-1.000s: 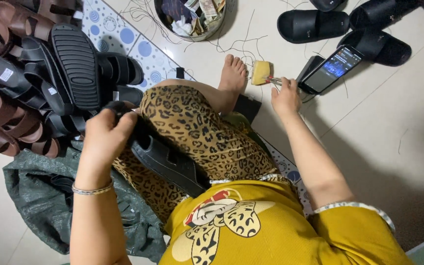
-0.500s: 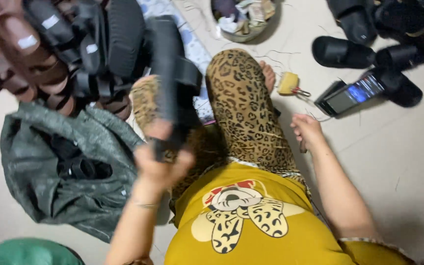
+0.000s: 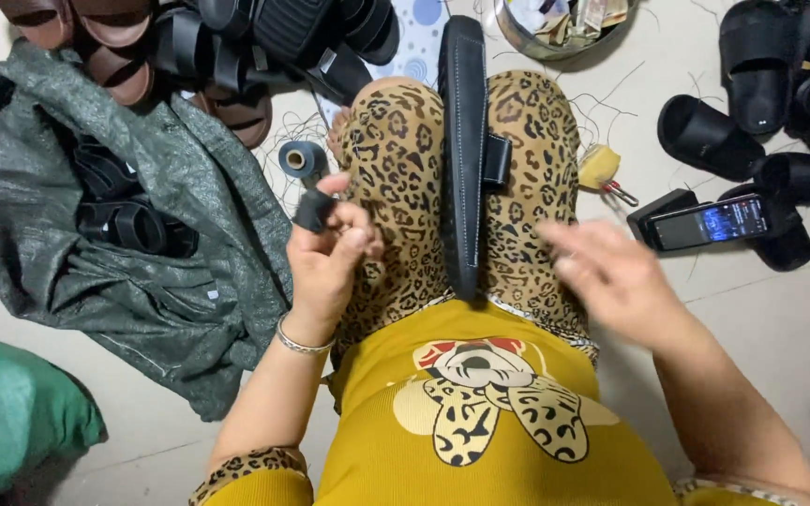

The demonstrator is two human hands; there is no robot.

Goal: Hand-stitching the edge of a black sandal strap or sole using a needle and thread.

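A black sandal (image 3: pixel 464 150) stands on its edge between my leopard-print legs, its strap facing right. My left hand (image 3: pixel 328 258) is raised over my left thigh and pinches a small black spool of thread (image 3: pixel 315 210) in its fingertips. My right hand (image 3: pixel 611 276) hovers, blurred, over my right thigh with fingers spread and nothing in it, a little right of the sandal.
A grey sack (image 3: pixel 114 215) holding black straps lies at left, with a pile of brown and black sandals (image 3: pixel 199 47) above it. A dark thread spool (image 3: pixel 302 159), a phone (image 3: pixel 710 222), more black sandals (image 3: pixel 761 103), a metal bowl (image 3: pixel 564 23) and a green bag (image 3: pixel 11 412) surround me.
The sandal left my left hand and now rests between my legs. My left hand now grips a small black spool. My right hand came off the floor toward my lap.
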